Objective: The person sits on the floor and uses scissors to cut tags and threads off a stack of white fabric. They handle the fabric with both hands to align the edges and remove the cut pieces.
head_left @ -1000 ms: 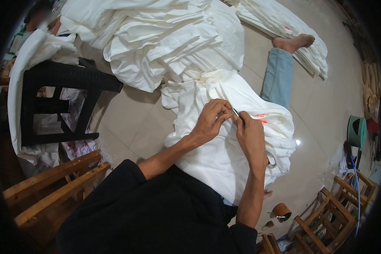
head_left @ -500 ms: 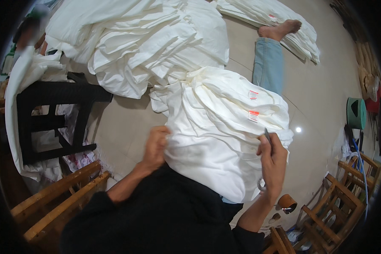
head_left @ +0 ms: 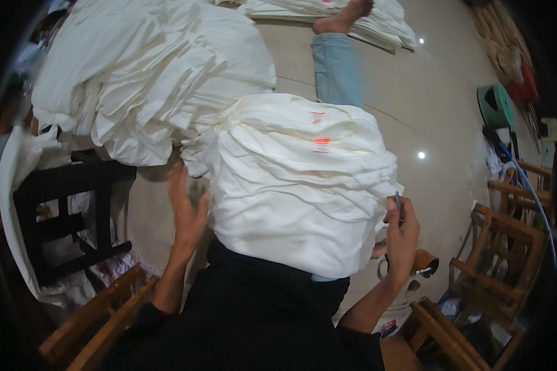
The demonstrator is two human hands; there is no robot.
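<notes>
A layered heap of white fabric, with small red-and-white labels, lies across my lap. My left hand is beside its left edge, fingers apart and holding nothing. My right hand, at the right edge of the fabric, grips a slim dark metal tool, apparently scissors or snips, pointing upward. Beyond the heap my bare foot and light-blue trouser leg stretch over the tiled floor.
More white fabric piles lie ahead. A black plastic stool draped with cloth is at left, with wooden frames below. At right are wooden stools, a green round object and a blue cable. Another person is partly visible at upper left.
My hands, earlier pinched together over the fabric, have moved apart to either side. The left has opened; the right keeps the tool. The view has shifted, bringing the fabric heap more upright.
</notes>
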